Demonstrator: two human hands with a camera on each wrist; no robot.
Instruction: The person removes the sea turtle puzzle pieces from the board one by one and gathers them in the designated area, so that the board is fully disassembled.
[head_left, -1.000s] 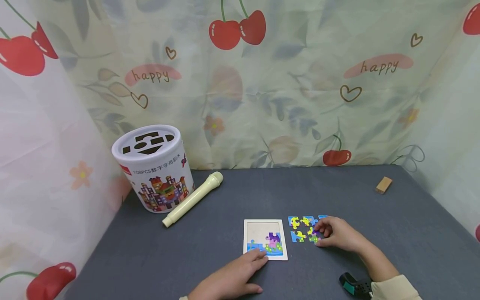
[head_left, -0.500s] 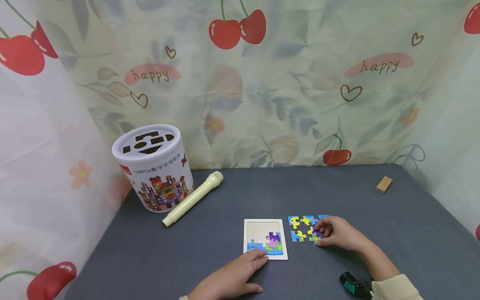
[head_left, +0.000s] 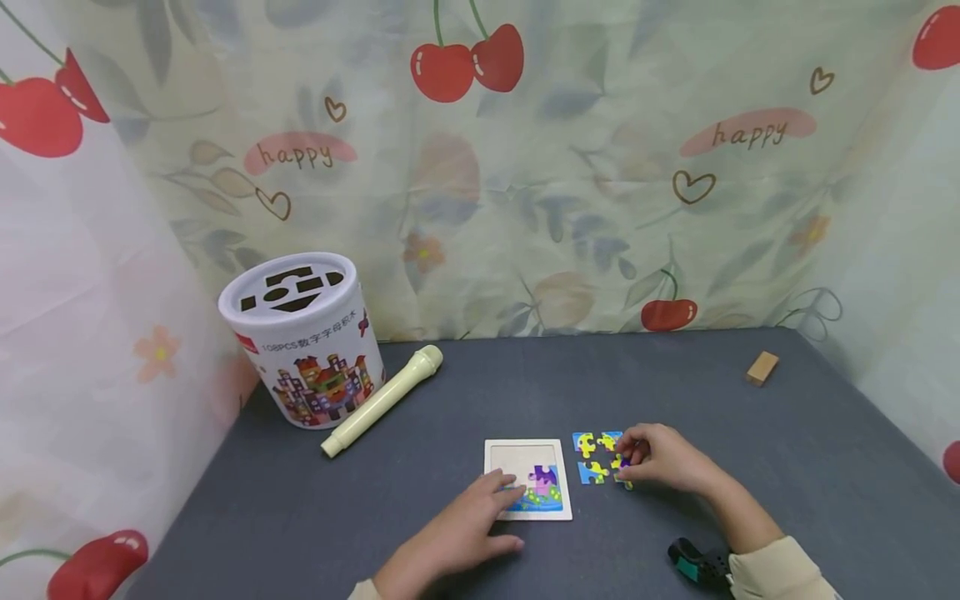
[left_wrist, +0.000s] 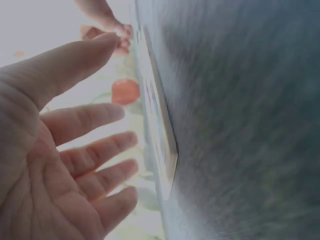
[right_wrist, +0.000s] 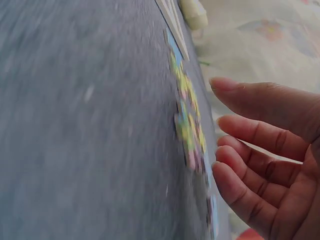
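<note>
A small wooden puzzle tray (head_left: 517, 454) lies on the dark table, with several fitted pieces (head_left: 545, 479) along its lower part and right side. Over its lower left corner reaches my left hand (head_left: 471, 515), fingers extended and covering some of the picture. The left wrist view has those fingers apart from the tray's edge (left_wrist: 172, 160), holding nothing. To the right of the tray lie several loose jigsaw pieces (head_left: 592, 472), blue, yellow and green. My right hand (head_left: 669, 460) hovers at their right end, partly hiding them; its fingers (right_wrist: 260, 135) bend loosely, no piece visible between them.
At the back left stands a white block bucket (head_left: 307, 342) with shaped holes in its lid. A cream toy microphone (head_left: 382, 402) lies against it. One wooden block (head_left: 762, 368) sits at the far right. A black strap-like device (head_left: 697, 565) is beside the right forearm.
My left hand has shifted up and a little left, rising off the tray's lower edge. My right hand has moved slightly left over the loose pieces. The head view has turned slightly.
</note>
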